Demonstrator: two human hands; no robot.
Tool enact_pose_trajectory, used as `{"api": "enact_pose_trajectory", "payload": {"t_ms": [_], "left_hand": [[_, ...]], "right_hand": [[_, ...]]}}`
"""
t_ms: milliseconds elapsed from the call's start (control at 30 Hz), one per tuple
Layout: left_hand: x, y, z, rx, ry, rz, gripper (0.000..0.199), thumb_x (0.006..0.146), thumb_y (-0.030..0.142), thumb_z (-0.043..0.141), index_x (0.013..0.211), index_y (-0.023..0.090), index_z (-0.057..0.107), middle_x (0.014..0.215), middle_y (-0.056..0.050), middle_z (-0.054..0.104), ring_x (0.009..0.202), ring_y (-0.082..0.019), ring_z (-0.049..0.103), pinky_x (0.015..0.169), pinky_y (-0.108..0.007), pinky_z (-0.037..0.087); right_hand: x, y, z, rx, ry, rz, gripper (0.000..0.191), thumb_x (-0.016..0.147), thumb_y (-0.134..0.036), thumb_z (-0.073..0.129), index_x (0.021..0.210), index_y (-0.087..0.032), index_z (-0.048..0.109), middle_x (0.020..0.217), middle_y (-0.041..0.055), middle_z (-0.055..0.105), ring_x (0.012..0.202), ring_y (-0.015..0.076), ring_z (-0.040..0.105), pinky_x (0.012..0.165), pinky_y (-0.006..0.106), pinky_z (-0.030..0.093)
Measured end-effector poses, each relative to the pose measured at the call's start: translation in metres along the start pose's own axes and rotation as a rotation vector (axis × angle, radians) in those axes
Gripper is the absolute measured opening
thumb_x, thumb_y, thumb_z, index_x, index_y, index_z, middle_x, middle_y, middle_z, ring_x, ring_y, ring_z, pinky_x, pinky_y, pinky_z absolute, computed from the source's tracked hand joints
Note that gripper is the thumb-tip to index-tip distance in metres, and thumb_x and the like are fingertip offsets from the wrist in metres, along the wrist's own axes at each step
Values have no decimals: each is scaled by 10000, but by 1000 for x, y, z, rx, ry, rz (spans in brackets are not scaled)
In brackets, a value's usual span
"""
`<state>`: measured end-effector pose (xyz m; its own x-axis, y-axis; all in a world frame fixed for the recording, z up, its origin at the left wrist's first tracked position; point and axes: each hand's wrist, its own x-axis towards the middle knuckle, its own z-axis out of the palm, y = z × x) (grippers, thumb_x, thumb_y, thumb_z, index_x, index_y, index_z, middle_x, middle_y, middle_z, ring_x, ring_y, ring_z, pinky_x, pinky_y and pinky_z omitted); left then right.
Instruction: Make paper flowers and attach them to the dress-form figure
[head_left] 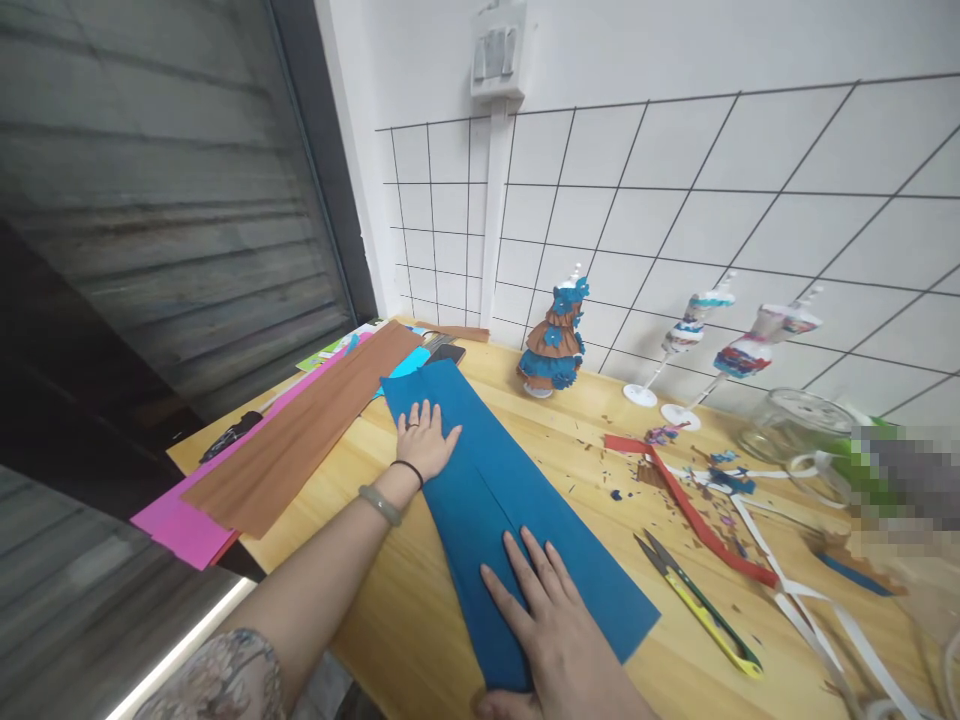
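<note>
A long blue paper sheet (517,480) lies flat across the wooden table, with a crease or edge running along its middle. My left hand (426,440) rests on its far end, fingers spread. Near the close end my right hand (547,620) lies on the same sheet, fingers apart and thumb at the paper's near edge. Scissors with yellow-green handles (701,605) lie to the right of the sheet. Left of it is a strip of brown paper (307,430) over pink paper (187,520).
A small form dressed in blue and brown (555,340) stands by the wall. Two white stands with colourful forms (686,325) and a glass jar (795,425) are farther right. Red ribbon (694,520), white strips and scraps litter the right side. The table edge (360,680) is close.
</note>
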<state>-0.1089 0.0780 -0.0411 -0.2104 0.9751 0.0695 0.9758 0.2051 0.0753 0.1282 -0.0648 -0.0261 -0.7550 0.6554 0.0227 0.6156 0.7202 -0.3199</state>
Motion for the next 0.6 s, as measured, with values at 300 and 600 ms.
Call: {"api": "enact_pose_trajectory", "payload": {"t_ms": [300,600], "left_hand": [[10,-6,2,-13,-7,-37,713,823,612,106,1382,199,263,1463,-76,208,1340,-313,113,1057,-506,88],[-10,-7,-11,-55,4,36,795,809,646,164,1393,109,209,1458,-152,180,1341,-308,115,1062,-472,121]], "right_hand": [[-3,11,13,-42,33,-82,1020,556,-699,600,1401,-267,226,1474,163,86,1306,435,80,997,622,166],[-4,4,3,-24,26,-93,993,551,-725,574,1387,-289,261,1481,128,123,1311,427,96,996,636,143]]}}
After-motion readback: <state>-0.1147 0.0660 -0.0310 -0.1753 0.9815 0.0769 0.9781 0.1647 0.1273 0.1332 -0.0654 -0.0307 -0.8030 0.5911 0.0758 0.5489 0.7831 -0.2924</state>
